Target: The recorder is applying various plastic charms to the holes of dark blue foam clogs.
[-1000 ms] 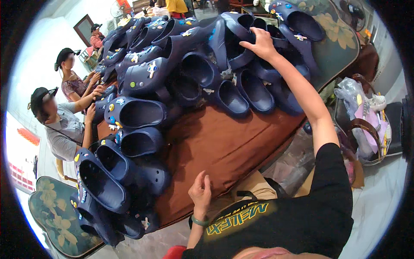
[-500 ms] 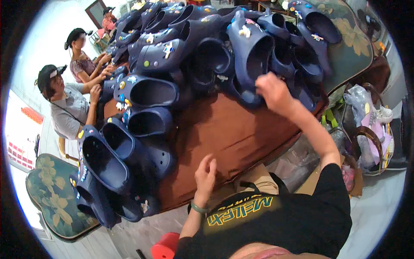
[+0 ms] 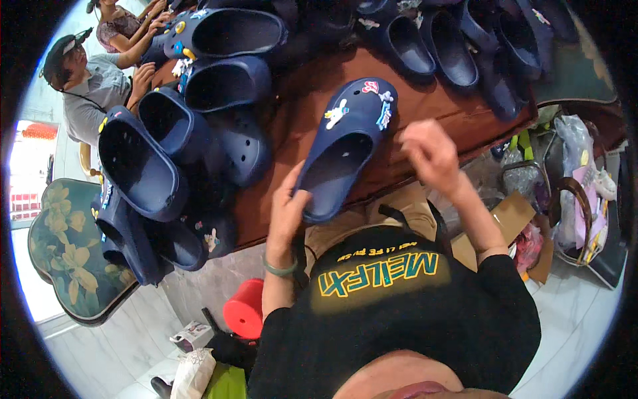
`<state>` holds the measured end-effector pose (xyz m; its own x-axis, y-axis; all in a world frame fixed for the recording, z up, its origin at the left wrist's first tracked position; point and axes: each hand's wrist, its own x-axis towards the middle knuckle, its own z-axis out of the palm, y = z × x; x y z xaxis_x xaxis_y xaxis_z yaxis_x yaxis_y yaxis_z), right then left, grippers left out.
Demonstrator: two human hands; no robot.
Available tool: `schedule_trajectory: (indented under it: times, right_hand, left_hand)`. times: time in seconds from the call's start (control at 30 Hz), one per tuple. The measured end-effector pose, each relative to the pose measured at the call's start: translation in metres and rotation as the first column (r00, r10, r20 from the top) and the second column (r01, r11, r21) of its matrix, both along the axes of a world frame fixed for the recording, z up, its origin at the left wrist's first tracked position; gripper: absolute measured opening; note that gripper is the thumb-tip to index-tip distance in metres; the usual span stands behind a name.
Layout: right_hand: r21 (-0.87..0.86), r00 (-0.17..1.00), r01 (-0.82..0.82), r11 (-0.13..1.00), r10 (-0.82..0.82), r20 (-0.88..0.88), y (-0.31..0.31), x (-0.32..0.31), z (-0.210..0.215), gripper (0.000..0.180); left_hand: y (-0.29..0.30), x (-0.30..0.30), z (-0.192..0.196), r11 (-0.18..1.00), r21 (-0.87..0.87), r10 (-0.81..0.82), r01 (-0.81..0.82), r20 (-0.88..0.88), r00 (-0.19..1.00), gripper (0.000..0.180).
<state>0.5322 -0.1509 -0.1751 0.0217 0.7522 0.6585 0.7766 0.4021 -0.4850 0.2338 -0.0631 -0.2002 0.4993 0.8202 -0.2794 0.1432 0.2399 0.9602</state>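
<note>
Left hand: fingers wrapped over the heel rim of a navy-blue foam clog with small cartoon charms on its toe, thumb on the near side, clamped on it. The clog lies toe-away on the brown wooden surface, its heel overhanging the near edge above the person's lap. A green bangle sits on the left wrist. Right hand: just to the right of the clog, not touching it; blurred, fingers curled loosely inward, nothing visible between them. Further out, a heap of matching navy-blue clogs covers the left part of the surface, and a row of more navy clogs lies along the far side. Below the surface edge stands a red plastic stool. At far left, two other people sit at the heap.
</note>
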Motion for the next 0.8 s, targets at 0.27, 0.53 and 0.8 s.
schedule_trajectory:
  times: [0.27,0.53,0.8]
  right_hand:
    - [-0.343,0.97,-0.18,0.922,0.108,-0.219,0.105,0.055,-0.016,0.036]
    - [-0.57,0.833,-0.545,0.614,0.322,-0.45,0.127,0.034,-0.003,0.05]
    - [-0.605,0.921,-0.179,0.776,0.349,0.175,0.107,0.021,0.017,0.036]
  left_hand:
    - [0.006,0.026,0.031,0.845,0.528,0.169,-0.089,-0.106,0.98,0.014]
    - [-0.001,0.09,-0.006,0.518,0.826,0.103,0.224,-0.32,0.942,0.038]
    - [0.02,0.064,0.002,0.482,0.832,-0.102,0.275,-0.259,0.961,0.049]
